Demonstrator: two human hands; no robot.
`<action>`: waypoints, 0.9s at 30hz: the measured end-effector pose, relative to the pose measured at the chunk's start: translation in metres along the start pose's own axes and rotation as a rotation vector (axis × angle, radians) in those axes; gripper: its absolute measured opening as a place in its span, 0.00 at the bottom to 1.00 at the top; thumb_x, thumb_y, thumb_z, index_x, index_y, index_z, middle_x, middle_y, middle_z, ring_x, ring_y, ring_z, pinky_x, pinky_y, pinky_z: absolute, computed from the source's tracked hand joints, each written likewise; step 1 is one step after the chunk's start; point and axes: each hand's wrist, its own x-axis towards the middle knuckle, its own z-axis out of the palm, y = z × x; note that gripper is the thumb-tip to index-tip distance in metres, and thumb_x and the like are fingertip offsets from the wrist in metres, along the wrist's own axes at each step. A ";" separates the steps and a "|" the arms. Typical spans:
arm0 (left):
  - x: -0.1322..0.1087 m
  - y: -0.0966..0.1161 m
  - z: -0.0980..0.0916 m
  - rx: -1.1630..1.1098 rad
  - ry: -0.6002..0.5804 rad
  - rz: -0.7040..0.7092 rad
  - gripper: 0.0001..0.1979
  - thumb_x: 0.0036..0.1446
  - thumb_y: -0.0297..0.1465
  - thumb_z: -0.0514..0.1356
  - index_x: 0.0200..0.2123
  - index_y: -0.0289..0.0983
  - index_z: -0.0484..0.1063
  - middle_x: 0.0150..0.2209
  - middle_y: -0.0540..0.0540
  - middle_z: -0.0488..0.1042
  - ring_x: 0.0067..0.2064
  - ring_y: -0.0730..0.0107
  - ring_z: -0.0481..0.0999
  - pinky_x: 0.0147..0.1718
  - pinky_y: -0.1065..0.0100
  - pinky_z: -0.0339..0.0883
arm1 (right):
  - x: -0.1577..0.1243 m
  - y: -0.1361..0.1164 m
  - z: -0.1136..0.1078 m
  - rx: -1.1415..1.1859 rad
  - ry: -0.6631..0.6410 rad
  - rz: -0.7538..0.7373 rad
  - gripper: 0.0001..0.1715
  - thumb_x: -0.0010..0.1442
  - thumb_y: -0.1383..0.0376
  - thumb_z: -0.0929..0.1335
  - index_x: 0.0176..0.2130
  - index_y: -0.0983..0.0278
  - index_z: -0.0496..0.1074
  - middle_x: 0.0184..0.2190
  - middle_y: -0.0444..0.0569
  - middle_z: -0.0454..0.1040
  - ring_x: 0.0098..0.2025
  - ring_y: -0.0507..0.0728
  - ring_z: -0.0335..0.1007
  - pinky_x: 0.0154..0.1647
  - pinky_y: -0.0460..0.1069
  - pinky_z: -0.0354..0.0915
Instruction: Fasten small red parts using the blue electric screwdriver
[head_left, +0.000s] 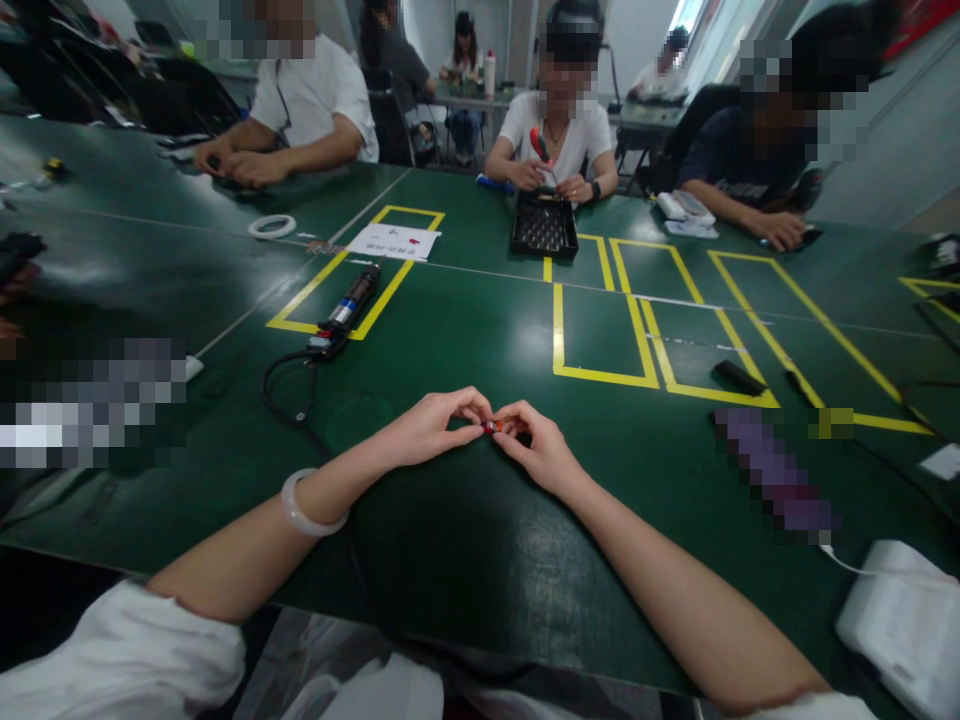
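Note:
My left hand (435, 428) and my right hand (534, 445) meet fingertip to fingertip over the green table (465, 560). Both pinch one small red and silver part (491, 427) between thumb and fingers; it is too small to name. A pale bangle (306, 510) circles my left wrist. Both forearms rest low over the table's near edge. A black cylindrical tool (346, 310) with a looped cable lies ahead to the left, apart from my hands.
Yellow tape rectangles (607, 330) mark the table. A black parts tray (544, 224) sits before a person opposite holding a red tool. Other people sit around. A tape roll (271, 226), a paper sheet (393, 241), a black bar (739, 377) and a white device (904, 620) lie about.

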 end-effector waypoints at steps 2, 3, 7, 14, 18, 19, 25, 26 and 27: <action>-0.002 -0.003 -0.019 0.097 0.015 -0.010 0.16 0.61 0.38 0.56 0.49 0.37 0.68 0.48 0.42 0.74 0.49 0.64 0.74 0.50 0.63 0.66 | 0.000 -0.001 -0.001 -0.006 -0.012 0.007 0.06 0.59 0.67 0.67 0.40 0.62 0.68 0.34 0.46 0.74 0.34 0.52 0.70 0.36 0.48 0.67; -0.003 -0.007 -0.033 0.193 0.055 -0.026 0.18 0.61 0.40 0.55 0.52 0.38 0.67 0.51 0.42 0.72 0.52 0.63 0.73 0.53 0.61 0.65 | 0.000 -0.002 -0.001 -0.015 -0.016 0.009 0.07 0.59 0.68 0.67 0.40 0.62 0.68 0.34 0.46 0.74 0.34 0.52 0.70 0.36 0.48 0.67; -0.012 -0.046 -0.101 0.775 0.372 -0.238 0.31 0.58 0.44 0.57 0.61 0.35 0.60 0.63 0.35 0.59 0.64 0.48 0.57 0.62 0.51 0.52 | 0.000 -0.003 0.000 -0.061 -0.029 0.014 0.08 0.58 0.69 0.68 0.40 0.63 0.69 0.34 0.46 0.74 0.34 0.52 0.70 0.37 0.48 0.67; -0.040 -0.110 -0.187 0.955 0.317 -0.779 0.41 0.54 0.45 0.63 0.63 0.26 0.54 0.62 0.30 0.57 0.57 0.48 0.62 0.53 0.53 0.61 | 0.000 0.000 0.001 -0.059 -0.043 0.024 0.08 0.58 0.69 0.68 0.41 0.63 0.70 0.35 0.46 0.74 0.36 0.52 0.71 0.38 0.48 0.66; -0.041 -0.115 -0.189 0.990 0.230 -0.698 0.32 0.55 0.40 0.63 0.58 0.27 0.63 0.54 0.36 0.65 0.51 0.59 0.65 0.51 0.62 0.62 | 0.000 0.000 0.000 -0.072 -0.039 0.021 0.07 0.59 0.69 0.68 0.40 0.63 0.71 0.37 0.47 0.74 0.37 0.53 0.71 0.39 0.49 0.66; -0.040 -0.114 -0.188 0.996 0.237 -0.692 0.32 0.54 0.40 0.63 0.58 0.27 0.64 0.53 0.36 0.65 0.50 0.59 0.65 0.50 0.63 0.62 | 0.000 0.000 0.000 -0.074 -0.040 0.022 0.07 0.59 0.69 0.68 0.40 0.63 0.71 0.36 0.47 0.73 0.37 0.53 0.70 0.39 0.49 0.66; -0.030 -0.108 -0.175 0.985 0.270 -0.730 0.36 0.52 0.44 0.63 0.59 0.28 0.63 0.52 0.34 0.66 0.48 0.54 0.69 0.46 0.60 0.64 | 0.000 -0.001 0.000 -0.067 -0.030 0.017 0.07 0.59 0.69 0.69 0.40 0.63 0.71 0.35 0.47 0.73 0.36 0.53 0.70 0.37 0.48 0.65; -0.028 -0.106 -0.170 0.986 0.282 -0.739 0.36 0.52 0.45 0.62 0.59 0.29 0.63 0.52 0.33 0.66 0.48 0.53 0.70 0.45 0.60 0.64 | 0.000 0.000 0.000 -0.064 -0.028 0.017 0.07 0.59 0.69 0.69 0.41 0.64 0.71 0.35 0.47 0.73 0.35 0.53 0.70 0.37 0.48 0.65; -0.026 -0.103 -0.163 0.990 0.299 -0.748 0.37 0.52 0.46 0.61 0.58 0.29 0.63 0.52 0.32 0.65 0.47 0.51 0.71 0.44 0.59 0.65 | 0.000 0.000 0.000 -0.061 -0.026 0.018 0.07 0.59 0.69 0.69 0.41 0.64 0.72 0.35 0.47 0.73 0.35 0.52 0.70 0.37 0.48 0.65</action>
